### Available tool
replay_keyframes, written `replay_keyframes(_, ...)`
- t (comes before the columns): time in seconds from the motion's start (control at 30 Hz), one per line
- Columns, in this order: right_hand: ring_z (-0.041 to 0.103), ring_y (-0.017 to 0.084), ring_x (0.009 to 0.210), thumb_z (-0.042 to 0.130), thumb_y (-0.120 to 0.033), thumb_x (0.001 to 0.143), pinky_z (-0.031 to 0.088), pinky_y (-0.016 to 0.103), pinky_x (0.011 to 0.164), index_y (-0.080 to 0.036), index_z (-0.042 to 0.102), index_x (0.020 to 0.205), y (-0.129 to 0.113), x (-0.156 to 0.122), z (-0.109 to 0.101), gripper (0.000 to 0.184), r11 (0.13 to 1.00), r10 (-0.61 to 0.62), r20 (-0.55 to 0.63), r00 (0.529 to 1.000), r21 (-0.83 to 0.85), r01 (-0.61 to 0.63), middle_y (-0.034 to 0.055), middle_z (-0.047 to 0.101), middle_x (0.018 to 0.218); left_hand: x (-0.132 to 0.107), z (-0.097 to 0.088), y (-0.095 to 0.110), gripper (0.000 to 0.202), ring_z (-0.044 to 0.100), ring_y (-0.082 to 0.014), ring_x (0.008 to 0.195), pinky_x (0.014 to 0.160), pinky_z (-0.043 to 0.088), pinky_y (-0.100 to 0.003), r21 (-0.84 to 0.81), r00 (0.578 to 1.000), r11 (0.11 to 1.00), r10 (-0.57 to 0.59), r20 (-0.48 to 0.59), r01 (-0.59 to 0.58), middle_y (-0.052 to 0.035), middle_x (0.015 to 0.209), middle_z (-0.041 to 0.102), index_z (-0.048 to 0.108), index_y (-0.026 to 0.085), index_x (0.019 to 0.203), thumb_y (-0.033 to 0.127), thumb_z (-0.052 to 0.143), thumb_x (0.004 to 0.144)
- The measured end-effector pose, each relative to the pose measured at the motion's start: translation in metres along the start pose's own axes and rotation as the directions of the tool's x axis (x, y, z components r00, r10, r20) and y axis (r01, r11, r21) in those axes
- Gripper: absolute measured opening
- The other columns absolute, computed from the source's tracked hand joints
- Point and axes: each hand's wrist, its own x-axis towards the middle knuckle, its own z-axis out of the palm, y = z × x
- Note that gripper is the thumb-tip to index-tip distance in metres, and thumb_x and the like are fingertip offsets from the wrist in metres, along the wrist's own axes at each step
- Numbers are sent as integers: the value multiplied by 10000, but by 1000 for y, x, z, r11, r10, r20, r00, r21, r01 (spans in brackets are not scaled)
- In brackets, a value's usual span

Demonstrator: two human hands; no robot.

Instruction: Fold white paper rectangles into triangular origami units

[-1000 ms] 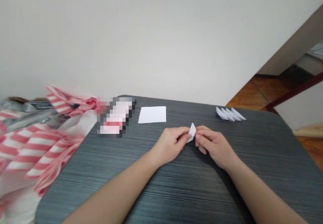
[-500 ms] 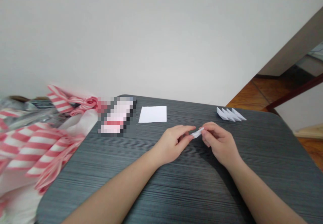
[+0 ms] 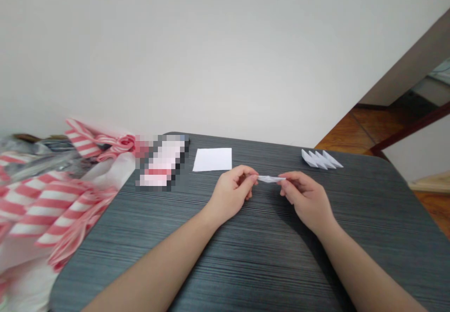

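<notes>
A small folded white paper piece (image 3: 271, 179) is stretched flat between both hands just above the dark striped table (image 3: 246, 256). My left hand (image 3: 232, 192) pinches its left tip with curled fingers. My right hand (image 3: 304, 197) pinches the right tip between thumb and forefinger. A flat white paper sheet (image 3: 212, 159) lies on the table behind my left hand.
A row of folded white paper units (image 3: 320, 159) sits at the table's far right. A blurred pink and white object (image 3: 160, 160) lies at the far left corner. Red and white striped bags (image 3: 52, 195) crowd the left side. A wall stands behind; wooden floor shows at the right.
The folded piece was upright between my fingertips; both hands have drawn apart and it now lies horizontal, pulled out to a longer flat shape. My left hand shifted slightly left.
</notes>
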Motion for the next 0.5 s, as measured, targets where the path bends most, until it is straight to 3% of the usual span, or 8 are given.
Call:
replay_keyframes(0.13, 570, 144, 559, 633, -365, 887, 434, 259, 514, -180, 702, 942, 1, 1, -1, 205, 1000, 6, -33, 999, -26, -7, 10, 640, 644, -1, 1, 2, 161, 536, -76, 490, 480, 435, -183, -23, 1000, 1000, -16, -6, 16, 32, 643, 606, 641, 156, 939, 289, 623, 850)
replay_keyframes(0.27, 570, 146, 571, 629, -348, 893, 435, 266, 532, -183, 710, 941, 1, 0, -1, 190, 1000, -12, -40, 999, -26, 11, 11, 644, 663, 1, 1, 1, 189, 535, -65, 483, 472, 446, -188, -82, 999, 996, -44, -25, 42, -5, 774, 675, 616, 146, 967, 298, 624, 854)
replay_keyframes(0.5, 628, 176, 685, 630, -296, 895, 489, 295, 652, -195, 717, 829, -3, 0, -3, 148, 988, -95, -47, 994, -128, 88, 35, 687, 745, -1, -1, -3, 172, 549, -79, 514, 489, 446, -192, 53, 1000, 999, 11, -10, -10, -13, 785, 697, 652, 161, 915, 322, 595, 892)
